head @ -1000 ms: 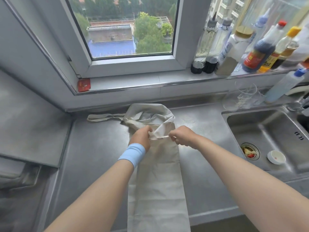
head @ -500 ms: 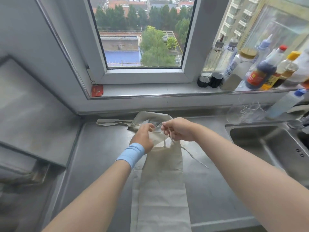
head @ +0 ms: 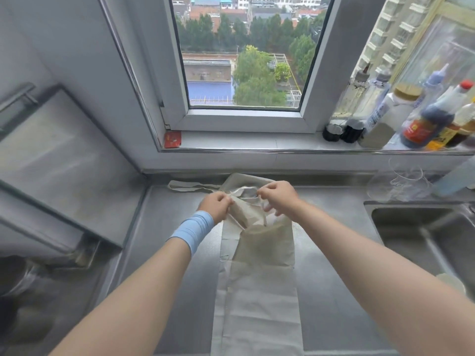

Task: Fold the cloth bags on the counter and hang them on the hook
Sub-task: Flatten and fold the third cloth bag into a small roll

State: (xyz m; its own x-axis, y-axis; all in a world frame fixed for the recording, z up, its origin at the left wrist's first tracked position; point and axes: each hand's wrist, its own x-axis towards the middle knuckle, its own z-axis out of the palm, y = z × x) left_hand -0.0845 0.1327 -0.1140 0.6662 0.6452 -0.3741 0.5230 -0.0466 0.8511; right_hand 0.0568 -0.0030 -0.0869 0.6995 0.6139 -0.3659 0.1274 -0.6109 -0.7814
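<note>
A beige cloth bag (head: 259,291), folded into a long narrow strip, lies on the steel counter (head: 331,291) and runs from the back wall to the front edge. Its far end is lifted and bunched. My left hand (head: 217,206), with a blue wristband, pinches the cloth on the left of that end. My right hand (head: 279,196) pinches it on the right, about a hand's width away. One strap (head: 191,186) trails flat to the left behind my left hand. No hook is in view.
A steel sink (head: 421,242) lies to the right, clear glasses (head: 401,182) behind it. Sauce bottles (head: 424,119) crowd the right of the window sill (head: 257,142), and a small red packet (head: 172,140) sits at its left. A raised steel lid (head: 59,155) stands left.
Both hands have lifted the far end of the bag and moved it toward the back wall. The view has tilted up, showing more window.
</note>
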